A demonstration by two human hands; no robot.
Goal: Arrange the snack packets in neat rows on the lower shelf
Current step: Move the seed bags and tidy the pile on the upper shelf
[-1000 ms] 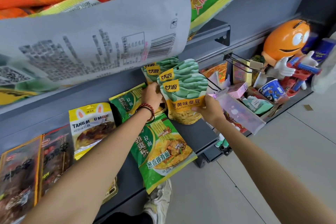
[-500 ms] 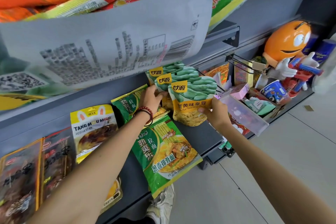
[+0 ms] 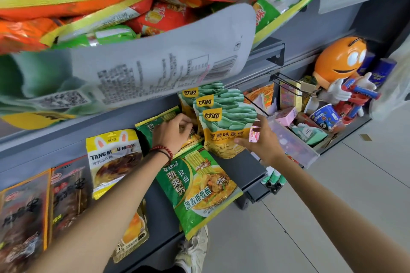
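Three green-and-yellow bean packets (image 3: 228, 122) stand overlapped in a staggered row at the right end of the dark lower shelf (image 3: 239, 166). My right hand (image 3: 264, 142) holds the front one by its lower right edge. My left hand (image 3: 175, 133), with a red bead bracelet, is curled against the left edge of the rear bean packets, over an upright green noodle packet (image 3: 146, 126). A second green noodle packet (image 3: 199, 188) lies flat and overhangs the shelf's front edge. Further left stand a yellow Tang Mou Mou packet (image 3: 113, 157) and dark red packets (image 3: 66, 193).
A big grey packet (image 3: 155, 68) sags from the crowded upper shelf over the work area. To the right are wire hooks (image 3: 286, 82), a clear plastic bin (image 3: 292, 144), small goods and an orange figure (image 3: 339, 60). My shoe (image 3: 195, 248) is on the tiled floor below.
The front bean packet has moved down and to the right, so the three now stand staggered. My right hand moved with it. My left hand stayed at their left edge.
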